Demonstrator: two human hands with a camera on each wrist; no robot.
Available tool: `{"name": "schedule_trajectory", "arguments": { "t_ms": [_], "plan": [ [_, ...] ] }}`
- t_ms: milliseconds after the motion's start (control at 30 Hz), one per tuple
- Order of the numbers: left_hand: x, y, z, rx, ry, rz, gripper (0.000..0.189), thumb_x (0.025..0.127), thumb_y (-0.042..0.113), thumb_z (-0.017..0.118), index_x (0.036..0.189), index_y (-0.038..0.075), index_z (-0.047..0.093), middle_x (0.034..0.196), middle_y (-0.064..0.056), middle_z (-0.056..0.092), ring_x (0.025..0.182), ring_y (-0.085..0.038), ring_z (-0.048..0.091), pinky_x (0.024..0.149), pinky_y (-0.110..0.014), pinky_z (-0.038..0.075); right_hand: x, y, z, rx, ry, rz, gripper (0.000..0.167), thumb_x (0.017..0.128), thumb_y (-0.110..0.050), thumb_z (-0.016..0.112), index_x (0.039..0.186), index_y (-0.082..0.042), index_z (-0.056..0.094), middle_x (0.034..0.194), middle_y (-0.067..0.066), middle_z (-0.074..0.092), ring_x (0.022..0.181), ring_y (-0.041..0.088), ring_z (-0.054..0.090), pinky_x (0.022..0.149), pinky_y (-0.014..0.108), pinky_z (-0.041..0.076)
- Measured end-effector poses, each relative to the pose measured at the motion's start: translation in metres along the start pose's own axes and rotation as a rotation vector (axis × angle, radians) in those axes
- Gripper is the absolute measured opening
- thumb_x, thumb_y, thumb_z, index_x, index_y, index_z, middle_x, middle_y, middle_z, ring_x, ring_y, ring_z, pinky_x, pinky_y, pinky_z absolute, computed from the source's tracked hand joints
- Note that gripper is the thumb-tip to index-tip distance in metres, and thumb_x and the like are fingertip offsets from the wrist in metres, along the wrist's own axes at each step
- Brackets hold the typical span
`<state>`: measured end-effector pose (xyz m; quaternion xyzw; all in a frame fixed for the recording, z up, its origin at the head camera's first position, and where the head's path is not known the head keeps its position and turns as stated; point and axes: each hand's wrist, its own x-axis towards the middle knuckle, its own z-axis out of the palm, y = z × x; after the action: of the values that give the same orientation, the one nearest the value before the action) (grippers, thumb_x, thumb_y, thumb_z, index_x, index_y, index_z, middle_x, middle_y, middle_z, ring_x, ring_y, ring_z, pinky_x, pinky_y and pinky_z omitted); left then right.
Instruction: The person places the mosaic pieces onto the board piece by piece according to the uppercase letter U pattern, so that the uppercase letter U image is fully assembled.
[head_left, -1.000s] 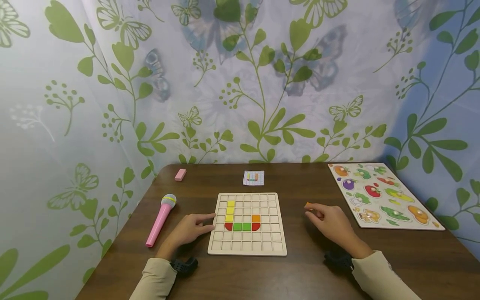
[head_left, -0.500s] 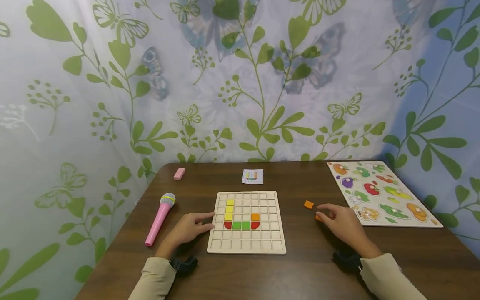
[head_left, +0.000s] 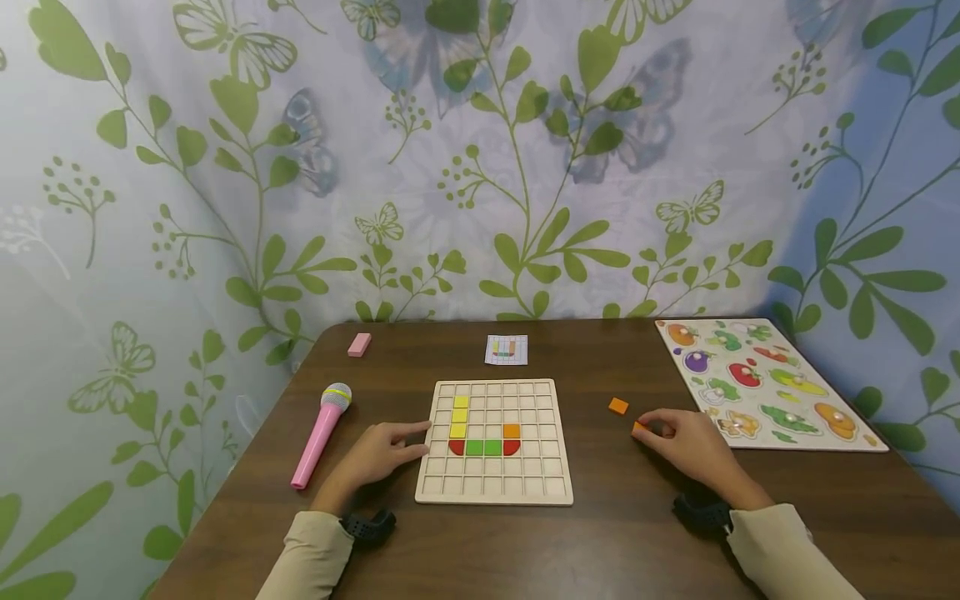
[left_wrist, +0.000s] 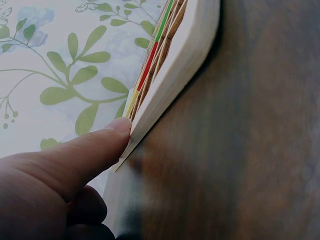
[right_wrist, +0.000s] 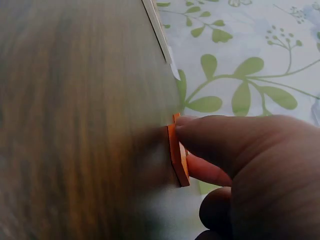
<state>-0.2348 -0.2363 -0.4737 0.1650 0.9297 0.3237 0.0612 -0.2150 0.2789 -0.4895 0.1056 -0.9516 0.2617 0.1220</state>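
My left hand (head_left: pixel 375 458) rests at the left edge of a wooden grid board (head_left: pixel 495 492), thumb and forefinger extended. In the left wrist view a fingertip (left_wrist: pixel 120 126) touches the board's side. On the grid, yellow tiles (head_left: pixel 459 417) form a column, with red corner pieces (head_left: pixel 457 447), green tiles (head_left: pixel 483 447) and one orange tile (head_left: pixel 512 431) completing a U-like outline. To the right, my right hand (head_left: pixel 693 450) pinches another orange tile (right_wrist: pixel 178 157) between thumb and forefinger, close over the table. A loose orange tile (head_left: pixel 618 406) lies just beyond it.
A small pattern card (head_left: pixel 506 350) lies behind the board. At the left are a pink toy microphone (head_left: pixel 320 437) and a pink block (head_left: pixel 359 344). A vegetable puzzle board (head_left: pixel 780 387) occupies the right rear of the brown table (head_left: pixel 525 558), before a leaf-patterned curtain (head_left: pixel 450 167).
My right hand has left one orange tile on the table, shifted right and nearer, and taken hold of another. The left hand has stayed at the board's edge.
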Motion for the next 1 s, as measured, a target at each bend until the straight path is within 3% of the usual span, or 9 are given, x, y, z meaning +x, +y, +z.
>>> {"name": "schedule_trajectory", "arguments": {
  "t_ms": [300, 1000],
  "plan": [
    [0.000, -0.002, 0.001, 0.013, 0.003, -0.015, 0.049, 0.092, 0.041, 0.076, 0.138, 0.027, 0.067, 0.057, 0.005, 0.040, 0.050, -0.010, 0.037, 0.049, -0.025, 0.033, 0.000, 0.000, 0.000, -0.019, -0.020, -0.002, 0.029, 0.089, -0.037, 0.081, 0.106, -0.014, 0.079, 0.058, -0.008, 0.045, 0.047, 0.011, 0.036, 0.047, 0.027, 0.028],
    [0.000, 0.000, 0.000, 0.012, 0.000, -0.024, 0.048, 0.092, 0.041, 0.076, 0.138, 0.028, 0.067, 0.058, 0.004, 0.041, 0.050, -0.012, 0.038, 0.049, -0.026, 0.033, 0.005, -0.011, 0.015, -0.002, 0.058, -0.043, 0.025, 0.088, -0.034, 0.082, 0.103, -0.014, 0.079, 0.056, -0.009, 0.042, 0.048, 0.009, 0.033, 0.048, 0.026, 0.024]
  ]
}}
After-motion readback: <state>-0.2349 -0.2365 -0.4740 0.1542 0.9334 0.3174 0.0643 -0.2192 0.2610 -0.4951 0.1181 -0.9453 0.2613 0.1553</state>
